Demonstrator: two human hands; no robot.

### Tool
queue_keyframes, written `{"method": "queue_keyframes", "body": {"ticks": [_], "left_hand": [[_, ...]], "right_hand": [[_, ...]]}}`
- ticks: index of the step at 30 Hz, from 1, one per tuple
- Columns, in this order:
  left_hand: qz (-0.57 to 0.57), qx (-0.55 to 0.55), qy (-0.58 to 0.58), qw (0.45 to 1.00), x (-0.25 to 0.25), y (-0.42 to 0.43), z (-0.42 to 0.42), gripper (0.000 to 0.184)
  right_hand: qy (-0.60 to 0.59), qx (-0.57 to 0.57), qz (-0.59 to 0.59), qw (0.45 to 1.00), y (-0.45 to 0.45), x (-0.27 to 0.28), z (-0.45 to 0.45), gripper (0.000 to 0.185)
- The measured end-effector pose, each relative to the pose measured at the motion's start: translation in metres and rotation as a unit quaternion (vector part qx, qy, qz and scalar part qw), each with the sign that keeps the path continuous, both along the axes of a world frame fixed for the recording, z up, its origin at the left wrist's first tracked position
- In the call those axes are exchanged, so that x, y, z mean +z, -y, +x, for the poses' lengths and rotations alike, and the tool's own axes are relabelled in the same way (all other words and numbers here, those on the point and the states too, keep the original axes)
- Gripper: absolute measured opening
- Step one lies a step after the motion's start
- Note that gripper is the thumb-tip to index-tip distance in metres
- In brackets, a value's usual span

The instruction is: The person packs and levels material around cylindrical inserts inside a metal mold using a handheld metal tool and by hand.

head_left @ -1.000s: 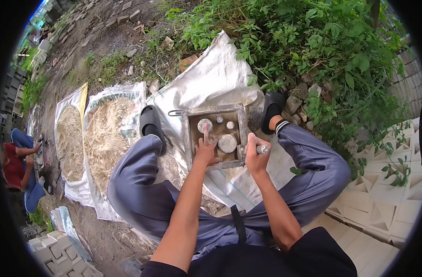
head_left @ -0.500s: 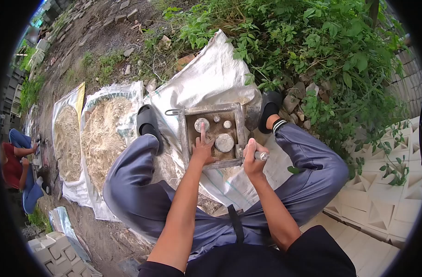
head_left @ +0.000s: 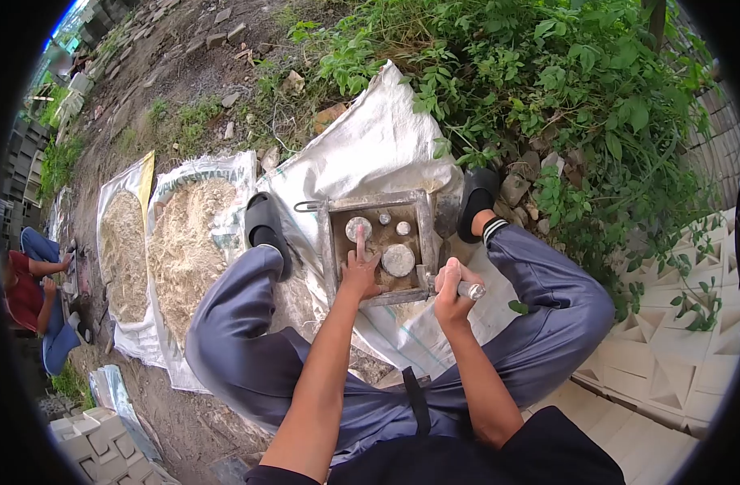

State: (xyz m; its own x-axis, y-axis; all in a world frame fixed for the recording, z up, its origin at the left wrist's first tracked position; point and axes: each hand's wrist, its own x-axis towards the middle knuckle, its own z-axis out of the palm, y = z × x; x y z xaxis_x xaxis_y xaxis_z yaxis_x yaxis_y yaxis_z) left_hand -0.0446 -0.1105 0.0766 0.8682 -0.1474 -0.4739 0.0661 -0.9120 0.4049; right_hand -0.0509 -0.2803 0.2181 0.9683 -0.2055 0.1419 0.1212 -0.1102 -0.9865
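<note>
The splayed left hand (head_left: 359,277), 1 finger on a disc (head_left: 350,229), could skew it by pushing — the right hand (head_left: 452,296), curled round a tool (head_left: 473,291), could jar the frame (head_left: 329,260).

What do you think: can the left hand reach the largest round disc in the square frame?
Probably yes: the left hand reaches into the square frame, close beside the largest disc, whose top looks uncovered. The right hand, gripping a handled tool, seems clear of that disc.

This is an outdoor work yard, shown by bare earth (head_left: 172,416), leafy plants (head_left: 548,89) far right, sacks (head_left: 135,333) of pale powder (head_left: 184,250) left and patterned blocks (head_left: 669,368) near right.
</note>
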Motion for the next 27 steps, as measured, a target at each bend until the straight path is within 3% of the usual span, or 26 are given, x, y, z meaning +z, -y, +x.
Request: {"method": "queue_keyframes", "body": {"ticks": [1,5,8,11,13,15,19,22,23,26,27], "left_hand": [[0.001,-0.002,0.005,1.000,-0.002,0.001,-0.002,0.092],[0.017,-0.012,-0.004,1.000,0.003,0.003,0.001,0.091],[0.010,-0.006,0.010,1.000,-0.003,0.000,0.001,0.091],[0.004,-0.010,0.009,1.000,0.006,0.003,-0.001,0.092],[0.011,-0.010,0.001,1.000,0.012,0.002,0.006,0.092],[0.016,-0.013,-0.001,1.000,0.009,0.001,0.005,0.092],[0.022,-0.016,0.029,0.999,0.003,0.004,-0.001,0.091],[0.007,-0.010,-0.006,1.000,0.013,0.001,0.005,0.091],[-0.004,-0.009,0.001,1.000,0.010,0.000,0.005,0.091],[0.003,-0.012,0.008,1.000,-0.003,0.000,-0.003,0.090],[0.018,-0.015,0.024,0.999,-0.003,0.001,0.001,0.090]], "right_hand": [[-0.014,0.012,-0.064,0.998,-0.001,-0.011,0.002,0.041],[-0.079,-0.018,-0.009,0.997,-0.010,0.029,0.016,0.042],[-0.024,-0.072,0.043,0.996,-0.002,0.017,0.003,0.042],[-0.040,-0.028,-0.029,0.998,0.007,-0.022,0.007,0.043],[-0.062,-0.018,-0.034,0.997,0.002,0.003,0.018,0.043],[-0.100,-0.069,0.082,0.989,-0.005,0.040,0.019,0.043],[-0.049,-0.074,0.028,0.996,-0.001,-0.019,0.010,0.046],[-0.097,-0.050,0.015,0.994,0.001,0.014,0.023,0.046],[-0.107,-0.062,0.064,0.990,-0.001,0.032,0.021,0.045],[-0.046,-0.099,0.075,0.991,0.000,0.004,0.004,0.045],[-0.058,-0.090,-0.005,0.994,-0.001,-0.015,0.006,0.043]]}}
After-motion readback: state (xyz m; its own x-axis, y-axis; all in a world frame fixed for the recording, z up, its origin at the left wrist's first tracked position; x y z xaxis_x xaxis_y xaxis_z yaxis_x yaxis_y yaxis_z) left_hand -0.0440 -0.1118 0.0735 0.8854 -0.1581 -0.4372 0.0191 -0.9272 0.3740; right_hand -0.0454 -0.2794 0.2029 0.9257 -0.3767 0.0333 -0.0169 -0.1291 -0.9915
